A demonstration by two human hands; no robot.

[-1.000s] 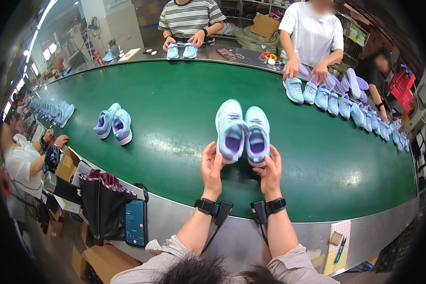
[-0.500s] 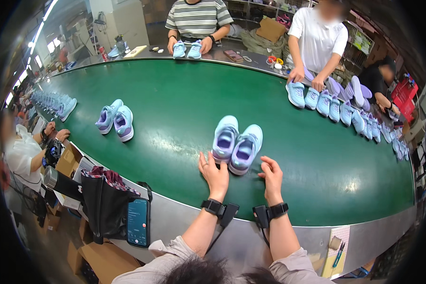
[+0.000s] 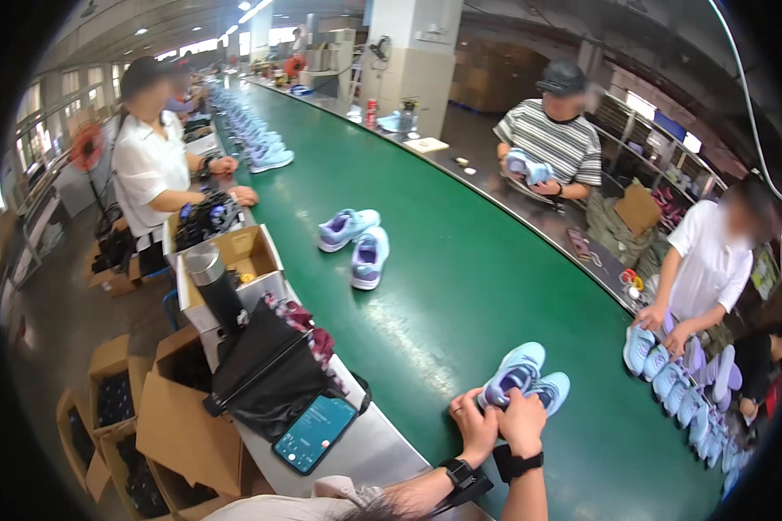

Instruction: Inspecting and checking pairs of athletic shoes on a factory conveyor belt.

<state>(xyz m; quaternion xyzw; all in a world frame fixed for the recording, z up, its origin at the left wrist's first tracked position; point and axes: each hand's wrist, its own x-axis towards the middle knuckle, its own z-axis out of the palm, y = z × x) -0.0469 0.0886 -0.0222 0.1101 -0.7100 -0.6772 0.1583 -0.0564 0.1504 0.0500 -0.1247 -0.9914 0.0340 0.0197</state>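
A pair of light-blue sneakers with lilac lining lies on the green conveyor belt before me, toes pointing away. Both my hands are at the heel end of the left sneaker. My left hand has its fingers curled against the heel's left side. My right hand is closed at the collar, its fingertips partly hidden at the opening. The right sneaker lies close beside, partly behind my right hand. Black bands circle both my wrists.
Another sneaker pair stands farther left on the green belt. Sneaker rows line the far left and right. A phone, black bag and dark bottle sit along the near edge. Co-workers stand at the left and across.
The view has swung left. My right hand has come over to the left sneaker, joining my left hand at its heel. Across the belt, the person in stripes has raised a sneaker.
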